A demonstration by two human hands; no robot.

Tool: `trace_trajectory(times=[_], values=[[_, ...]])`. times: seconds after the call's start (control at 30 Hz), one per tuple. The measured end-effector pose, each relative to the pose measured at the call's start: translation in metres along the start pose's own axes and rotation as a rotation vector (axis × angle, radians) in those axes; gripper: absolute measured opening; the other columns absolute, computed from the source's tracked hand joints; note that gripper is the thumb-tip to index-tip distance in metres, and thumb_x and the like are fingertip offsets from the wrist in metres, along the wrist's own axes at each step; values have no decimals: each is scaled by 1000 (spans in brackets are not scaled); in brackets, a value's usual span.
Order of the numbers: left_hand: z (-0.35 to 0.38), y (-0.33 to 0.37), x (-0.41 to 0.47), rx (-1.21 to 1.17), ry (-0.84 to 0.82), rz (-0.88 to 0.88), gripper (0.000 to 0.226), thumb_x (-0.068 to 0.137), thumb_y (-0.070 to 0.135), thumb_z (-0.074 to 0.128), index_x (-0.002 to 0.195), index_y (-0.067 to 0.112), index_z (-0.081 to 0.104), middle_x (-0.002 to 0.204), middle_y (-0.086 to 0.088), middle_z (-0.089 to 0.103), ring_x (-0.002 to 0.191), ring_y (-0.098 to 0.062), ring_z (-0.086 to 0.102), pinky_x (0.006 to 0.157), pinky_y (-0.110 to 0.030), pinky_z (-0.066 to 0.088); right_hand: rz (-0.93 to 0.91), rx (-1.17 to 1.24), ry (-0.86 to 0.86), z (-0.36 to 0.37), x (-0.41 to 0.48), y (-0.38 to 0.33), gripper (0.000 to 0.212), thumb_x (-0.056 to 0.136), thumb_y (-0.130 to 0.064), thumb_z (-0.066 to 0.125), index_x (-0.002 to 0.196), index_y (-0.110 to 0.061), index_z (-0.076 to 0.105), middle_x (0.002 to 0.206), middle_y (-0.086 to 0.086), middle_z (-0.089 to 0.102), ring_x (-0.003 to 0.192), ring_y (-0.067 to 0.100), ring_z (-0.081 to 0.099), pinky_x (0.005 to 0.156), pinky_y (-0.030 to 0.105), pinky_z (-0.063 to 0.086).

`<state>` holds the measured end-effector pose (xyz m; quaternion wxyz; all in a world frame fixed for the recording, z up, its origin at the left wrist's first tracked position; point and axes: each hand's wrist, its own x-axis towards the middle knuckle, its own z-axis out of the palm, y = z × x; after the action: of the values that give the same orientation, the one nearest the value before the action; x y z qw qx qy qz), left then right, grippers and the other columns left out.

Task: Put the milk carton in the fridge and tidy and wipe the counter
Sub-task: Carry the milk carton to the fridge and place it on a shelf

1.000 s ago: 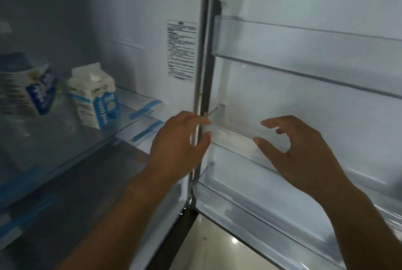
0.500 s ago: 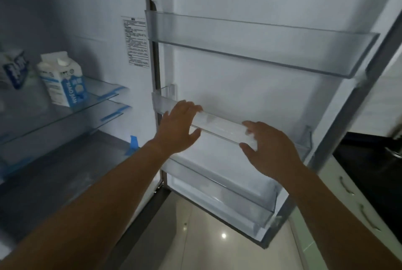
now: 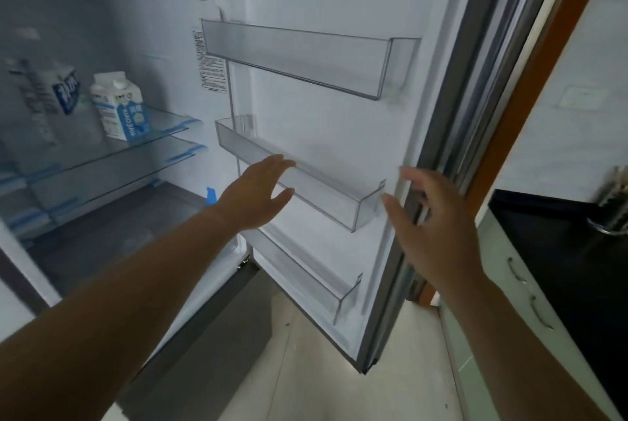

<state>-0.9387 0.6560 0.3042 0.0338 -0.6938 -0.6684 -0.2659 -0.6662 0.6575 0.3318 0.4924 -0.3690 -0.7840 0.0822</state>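
Plastic door bins are where your hands sit: your left hand (image 3: 255, 193) is flat, fingers straight and holding nothing, at the rim of the middle door bin (image 3: 316, 189). Your right hand (image 3: 431, 217) is spread wide and empty just beside the outer edge of the fridge door (image 3: 339, 115). I judge both are placed to swing that door shut, since the milk carton (image 3: 120, 104) stands upright on the upper glass shelf (image 3: 163, 130) inside the fridge, near its front right corner. That part of the task reads as done (the counter work is not yet begun). Whether either hand actually touches the door cannot be settled from this angle. To the left of the milk carton, a 2nd carton (image 3: 64, 87) is blurred and its print unreadable. Only 1 corner of the black counter (image 3: 543, 233) shows at the right, and a metal item (image 3: 615, 203) on it is cut off by the frame, so what needs tidying or wiping cannot be assessed. No cloth is visible.
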Motion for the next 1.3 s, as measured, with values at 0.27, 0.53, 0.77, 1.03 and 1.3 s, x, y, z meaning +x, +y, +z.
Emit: trace_trajectory(times=[0.27,0.53,0.77,1.03,1.3], values=[[-14,-12,-27,36,-10,-70,57,91,27,52,143,25,29,146,-3,38,134,-24,35,109,-39,32,287,14,95,-6,-3,25,75,77,-53,60,135,-15,34,137,9,41,120,25,49,92,48,50],[-36,-14,-52,-62,-47,-197,55,91,38,49,142,23,32,145,-2,41,130,-23,41,108,-39,34,320,100,-12,20,-19,5,83,81,-50,59,145,-19,17,145,9,37,130,27,41,102,40,42],[-48,-15,-117,-239,26,-309,49,93,36,46,138,19,39,140,-4,45,126,-20,44,98,-24,28,174,98,84,49,-57,-61,69,82,-34,65,137,-7,33,135,12,47,118,27,53,91,38,51],[-97,-66,-181,-298,61,-485,40,96,33,39,132,17,48,133,-8,51,120,-24,49,99,-31,35,28,263,-14,108,-77,-133,54,82,-33,60,128,-11,43,122,-2,54,105,6,54,79,0,43],[-159,-112,-240,-97,164,-489,34,94,33,47,126,26,52,125,6,52,103,-8,49,87,-21,39,-195,443,-78,190,-80,-200,67,83,-34,62,138,-13,31,140,7,41,126,17,46,90,40,53]])
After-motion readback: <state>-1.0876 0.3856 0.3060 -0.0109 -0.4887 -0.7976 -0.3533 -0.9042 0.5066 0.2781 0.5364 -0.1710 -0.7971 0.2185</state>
